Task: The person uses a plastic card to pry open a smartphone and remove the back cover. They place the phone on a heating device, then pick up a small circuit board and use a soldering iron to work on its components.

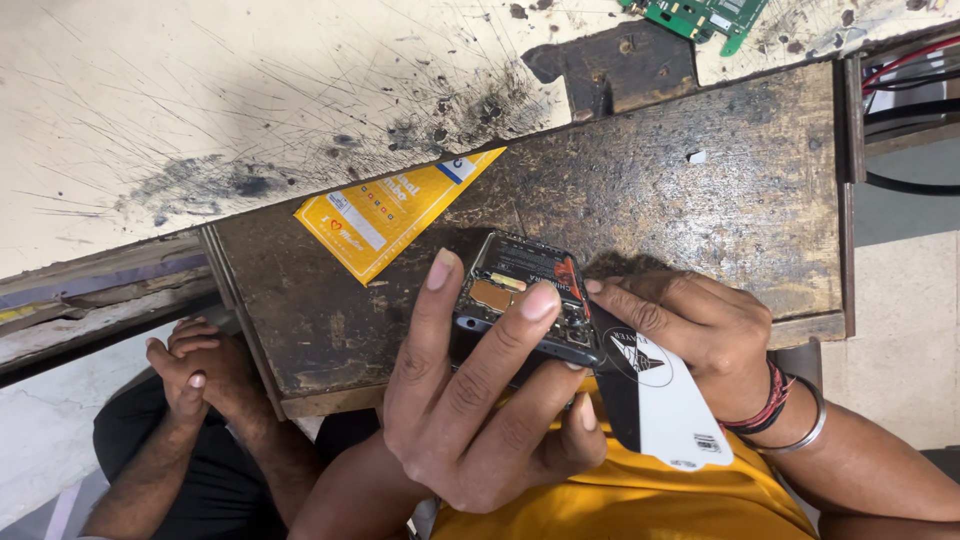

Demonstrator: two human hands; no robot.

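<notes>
Your left hand (470,400) holds the opened phone (525,300) in a closed grip: the fingers wrap it from below, and two fingertips lie across its exposed inside. The phone is a little below the centre of the view, over the near edge of the dark wooden desk (700,170); I cannot tell if it touches the wood.

Your right hand (690,335) comes in from 3 o'clock. Its grip is closed on a black and white plastic card (660,400), and one fingertip reaches to the right edge of the phone. The card points down toward 5 o'clock, over your yellow shirt (640,500).

At 10 o'clock from the phone, a yellow triangular paper (385,215) lies on the desk. At 12 o'clock, at the top border, you see a green circuit board (700,15). At 8 o'clock, another person's clasped hands (195,365) rest below the desk edge.
</notes>
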